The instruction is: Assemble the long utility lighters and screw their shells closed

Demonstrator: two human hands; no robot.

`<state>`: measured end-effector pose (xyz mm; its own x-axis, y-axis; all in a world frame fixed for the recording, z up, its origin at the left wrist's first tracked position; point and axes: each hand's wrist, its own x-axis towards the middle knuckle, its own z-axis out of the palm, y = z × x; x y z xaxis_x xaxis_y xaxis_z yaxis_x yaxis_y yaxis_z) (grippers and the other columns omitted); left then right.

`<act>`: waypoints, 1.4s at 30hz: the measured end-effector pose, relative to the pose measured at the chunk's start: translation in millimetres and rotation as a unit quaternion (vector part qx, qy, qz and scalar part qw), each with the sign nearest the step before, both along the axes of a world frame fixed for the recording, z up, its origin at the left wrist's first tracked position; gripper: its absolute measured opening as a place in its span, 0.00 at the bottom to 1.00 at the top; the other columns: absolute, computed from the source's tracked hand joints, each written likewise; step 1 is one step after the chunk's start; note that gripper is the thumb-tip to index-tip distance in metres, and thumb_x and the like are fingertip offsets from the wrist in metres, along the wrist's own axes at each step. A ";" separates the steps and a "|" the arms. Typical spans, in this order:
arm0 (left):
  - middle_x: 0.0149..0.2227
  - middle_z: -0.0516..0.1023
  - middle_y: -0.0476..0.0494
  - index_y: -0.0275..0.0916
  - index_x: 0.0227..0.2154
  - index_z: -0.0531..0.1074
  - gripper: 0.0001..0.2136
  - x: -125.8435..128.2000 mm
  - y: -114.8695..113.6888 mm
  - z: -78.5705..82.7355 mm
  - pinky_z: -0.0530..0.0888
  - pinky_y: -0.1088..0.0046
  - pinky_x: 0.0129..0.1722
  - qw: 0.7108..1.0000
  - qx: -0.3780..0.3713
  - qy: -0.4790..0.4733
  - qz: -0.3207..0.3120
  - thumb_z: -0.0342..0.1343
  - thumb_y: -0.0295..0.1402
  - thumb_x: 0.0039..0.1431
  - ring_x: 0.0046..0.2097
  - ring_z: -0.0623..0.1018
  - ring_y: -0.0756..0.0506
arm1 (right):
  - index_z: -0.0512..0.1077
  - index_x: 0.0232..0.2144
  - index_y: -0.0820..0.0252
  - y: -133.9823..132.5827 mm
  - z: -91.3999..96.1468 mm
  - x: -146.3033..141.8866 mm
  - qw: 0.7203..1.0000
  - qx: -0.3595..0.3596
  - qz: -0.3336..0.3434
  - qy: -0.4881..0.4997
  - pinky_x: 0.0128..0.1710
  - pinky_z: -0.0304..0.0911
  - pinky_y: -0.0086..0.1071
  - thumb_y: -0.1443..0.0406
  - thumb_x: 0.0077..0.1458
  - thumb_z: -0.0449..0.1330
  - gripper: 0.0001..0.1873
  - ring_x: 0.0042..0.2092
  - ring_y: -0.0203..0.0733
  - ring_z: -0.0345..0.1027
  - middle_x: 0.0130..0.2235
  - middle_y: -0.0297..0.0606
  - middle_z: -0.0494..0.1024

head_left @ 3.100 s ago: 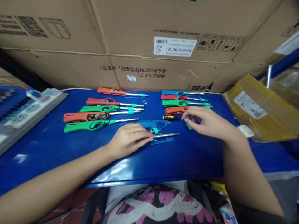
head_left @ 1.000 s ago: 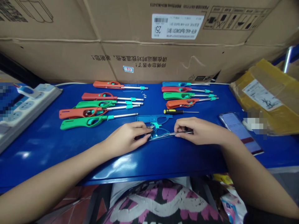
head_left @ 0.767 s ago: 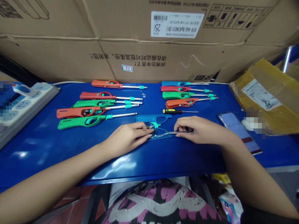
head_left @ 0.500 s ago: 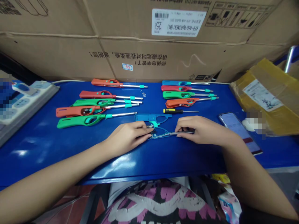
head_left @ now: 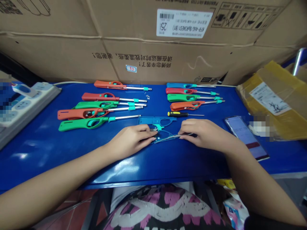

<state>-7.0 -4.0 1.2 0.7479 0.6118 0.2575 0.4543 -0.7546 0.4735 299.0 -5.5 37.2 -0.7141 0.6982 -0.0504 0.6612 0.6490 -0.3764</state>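
Observation:
My left hand point(head_left: 134, 140) is closed in a pinch on the grip end of an opened blue lighter point(head_left: 165, 138), a long-necked kind lying low over the table. Its inner parts are largely covered by my fingers. My right hand point(head_left: 206, 135) pinches the lighter's thin metal tube point(head_left: 177, 136) where it leaves the blue housing. A turquoise trigger piece point(head_left: 159, 127) shows just above my left fingertips. Behind it rests the separate blue housing half point(head_left: 150, 120), inner side up. A yellow-and-black screwdriver point(head_left: 177, 114) lies beyond my right hand.
Red, orange and green lighters point(head_left: 83, 124) lie in a group at the left, more point(head_left: 184, 105) at the back right. Tiny screws point(head_left: 147, 96) sit between them. A phone point(head_left: 247, 137), a yellow-taped box point(head_left: 271, 95), a power strip point(head_left: 31, 102) and a large carton point(head_left: 134, 48) surround the table.
My right hand has shifted slightly left along the metal tube, and its fingers sit closer to the housing. My left hand keeps its pinch in the same place.

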 end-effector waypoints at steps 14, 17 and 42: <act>0.43 0.82 0.43 0.38 0.50 0.77 0.11 0.6 -1.1 1.1 0.79 0.72 0.46 0.999 -0.017 -0.033 -0.007 0.55 0.33 0.69 0.43 0.82 0.47 | 0.75 0.34 0.59 0.3 -5.9 -10.1 0.994 -0.063 -0.020 0.082 0.39 0.62 0.32 0.67 0.65 0.59 0.07 0.38 0.39 0.71 0.36 0.36 0.78; 0.44 0.82 0.43 0.38 0.50 0.78 0.11 0.1 -1.0 -0.6 0.78 0.72 0.47 0.999 -0.021 -0.035 -0.009 0.55 0.33 0.69 0.44 0.82 0.47 | 0.75 0.32 0.60 -0.1 -7.3 -13.7 0.992 -0.080 -0.037 0.093 0.39 0.61 0.31 0.69 0.64 0.59 0.08 0.37 0.37 0.71 0.34 0.35 0.77; 0.42 0.82 0.43 0.36 0.48 0.79 0.10 -0.3 -2.1 -2.8 0.78 0.73 0.43 0.998 -0.004 -0.067 0.003 0.57 0.32 0.68 0.41 0.82 0.48 | 0.73 0.38 0.57 -7.9 -12.9 -32.8 0.990 -0.070 -0.008 0.120 0.32 0.58 0.28 0.67 0.62 0.61 0.01 0.30 0.30 0.61 0.42 0.33 0.73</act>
